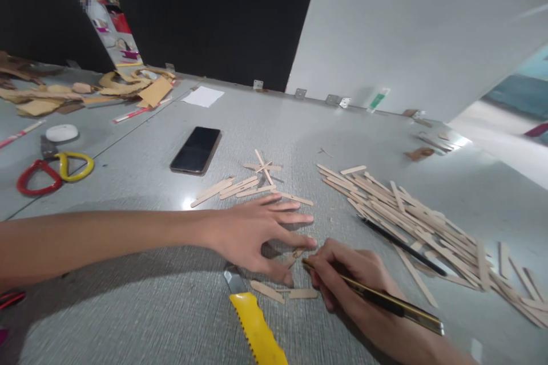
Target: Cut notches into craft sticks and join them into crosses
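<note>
My left hand lies on the grey table with its fingers spread, the fingertips pressing down small wooden stick pieces. My right hand is closed round a slim dark and gold craft knife, its tip touching the stick piece beside my left fingertips. Two short cut stick pieces lie just in front of both hands. A yellow utility knife lies below my left hand.
A big heap of wooden sticks with a black pen spreads to the right. A smaller group of sticks lies behind my left hand. A black phone, red and yellow scissors, a tape roll and cardboard scraps lie at the left.
</note>
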Demonstrator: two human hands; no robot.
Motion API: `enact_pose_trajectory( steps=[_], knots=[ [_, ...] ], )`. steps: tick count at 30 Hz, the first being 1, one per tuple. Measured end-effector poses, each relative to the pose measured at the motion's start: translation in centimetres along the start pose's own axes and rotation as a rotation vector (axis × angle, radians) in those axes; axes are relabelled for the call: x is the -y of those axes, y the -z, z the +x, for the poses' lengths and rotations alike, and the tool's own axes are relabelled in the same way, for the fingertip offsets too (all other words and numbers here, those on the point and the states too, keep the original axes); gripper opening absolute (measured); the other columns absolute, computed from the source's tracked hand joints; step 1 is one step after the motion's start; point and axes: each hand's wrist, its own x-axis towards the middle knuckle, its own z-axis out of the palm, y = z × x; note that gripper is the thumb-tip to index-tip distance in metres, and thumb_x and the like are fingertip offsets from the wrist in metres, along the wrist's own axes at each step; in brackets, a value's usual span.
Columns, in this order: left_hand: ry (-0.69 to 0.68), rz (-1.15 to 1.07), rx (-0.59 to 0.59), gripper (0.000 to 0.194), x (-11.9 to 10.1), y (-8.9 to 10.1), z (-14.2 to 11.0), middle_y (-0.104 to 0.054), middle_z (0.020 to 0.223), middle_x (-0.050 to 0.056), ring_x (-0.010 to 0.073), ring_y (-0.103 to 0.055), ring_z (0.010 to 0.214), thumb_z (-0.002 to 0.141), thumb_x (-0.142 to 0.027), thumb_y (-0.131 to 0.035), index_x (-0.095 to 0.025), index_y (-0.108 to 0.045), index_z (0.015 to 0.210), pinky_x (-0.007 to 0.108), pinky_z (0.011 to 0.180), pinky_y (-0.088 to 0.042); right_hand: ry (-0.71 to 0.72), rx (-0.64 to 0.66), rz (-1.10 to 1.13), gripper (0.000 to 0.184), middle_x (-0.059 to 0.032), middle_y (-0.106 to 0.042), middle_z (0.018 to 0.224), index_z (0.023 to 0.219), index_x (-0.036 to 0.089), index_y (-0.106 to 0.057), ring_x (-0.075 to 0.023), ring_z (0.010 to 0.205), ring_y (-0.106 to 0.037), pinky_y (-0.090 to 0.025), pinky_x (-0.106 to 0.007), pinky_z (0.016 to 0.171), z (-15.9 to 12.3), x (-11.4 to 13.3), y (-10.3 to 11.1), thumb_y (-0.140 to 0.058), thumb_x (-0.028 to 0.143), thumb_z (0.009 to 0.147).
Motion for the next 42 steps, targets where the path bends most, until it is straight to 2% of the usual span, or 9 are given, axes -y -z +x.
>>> enact_pose_trajectory(
  steps=[4,10,19,25,30,42],
  knots=[
    [0.000,0.005,-0.008,0.068,-0.1,-0.3,0.0,-0.026,0.175,0.006,0.0365,-0.016,0.163,0.096,-0.062,-0.065,-0.034,-0.052,0.156,0.062,0.130,-0.012,0.020,-0.012,-0.013,0.040,0.0080,-0.057,0.054,0.079,0.025,-0.057,-0.0100,0.049,-0.053,-0.040,-0.024,0.052,0.6,0.5,-0.2,-0.048,0.046,0.112],
    [-0.009,0.005,-0.026,0.059,-0.2,-0.3,0.0,-0.032,0.173,0.006,0.0360,-0.018,0.163,0.103,-0.063,-0.054,-0.032,-0.056,0.153,0.062,0.130,-0.011,-0.008,-0.019,-0.008,0.041,0.0084,-0.057,0.053,0.078,0.025,-0.057,-0.0092,0.049,-0.054,-0.040,-0.023,0.052,0.7,0.6,-0.2,-0.049,0.047,0.112],
    [0.012,0.039,-0.055,0.048,-0.6,-0.6,0.2,-0.036,0.171,0.007,0.0369,-0.023,0.161,0.104,-0.056,-0.054,-0.035,-0.063,0.147,0.063,0.128,-0.017,-0.017,-0.027,0.019,0.042,0.0078,-0.055,0.052,0.078,0.024,-0.057,-0.0101,0.047,-0.053,-0.039,-0.024,0.050,0.7,0.5,-0.5,-0.048,0.049,0.111],
    [0.004,0.021,-0.055,0.047,-0.9,-0.5,0.3,-0.036,0.171,0.010,0.0405,-0.024,0.161,0.103,-0.053,-0.058,-0.033,-0.064,0.145,0.068,0.126,-0.018,0.017,-0.036,-0.054,0.043,0.0063,-0.051,0.059,0.075,0.024,-0.051,-0.0108,0.051,-0.044,-0.032,-0.027,0.048,1.0,0.7,-0.3,-0.049,0.049,0.111],
    [0.030,0.035,-0.059,0.044,-1.0,-0.6,0.4,-0.037,0.170,0.009,0.0424,-0.026,0.159,0.101,-0.050,-0.060,-0.032,-0.067,0.141,0.069,0.125,-0.021,-0.064,0.034,0.029,0.047,0.0063,-0.053,0.054,0.075,0.024,-0.054,-0.0104,0.049,-0.050,-0.041,-0.025,0.051,1.2,1.5,0.1,-0.045,0.053,0.111],
    [0.039,0.017,-0.035,0.045,-1.1,-0.5,0.5,-0.034,0.172,0.009,0.0417,-0.023,0.160,0.102,-0.056,-0.057,-0.033,-0.070,0.138,0.068,0.126,-0.018,-0.107,0.057,0.077,0.050,0.0046,-0.057,0.055,0.074,0.024,-0.054,-0.0108,0.049,-0.054,-0.043,-0.024,0.050,1.3,2.3,0.5,-0.044,0.056,0.110]
  ],
)
